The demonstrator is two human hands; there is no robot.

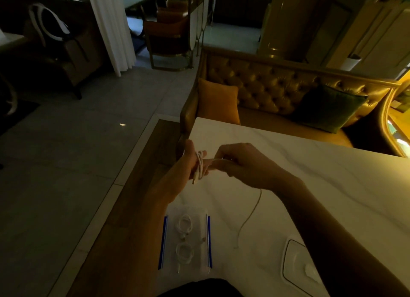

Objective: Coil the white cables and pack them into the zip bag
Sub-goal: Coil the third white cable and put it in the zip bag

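Above the white table's left part, my left hand is held up with a white cable looped round its fingers; a plug end hangs below the loops. My right hand pinches the same cable close beside the left fingers. The cable's loose tail drops from the right hand onto the table and ends near the front. A clear zip bag with blue strips along two edges lies flat near the front edge. Two coiled white cables lie inside it.
The white marble table has its left edge just beside my left hand. A white rounded case or tray lies at the front right under my right forearm. A tufted gold sofa with cushions stands beyond the table.
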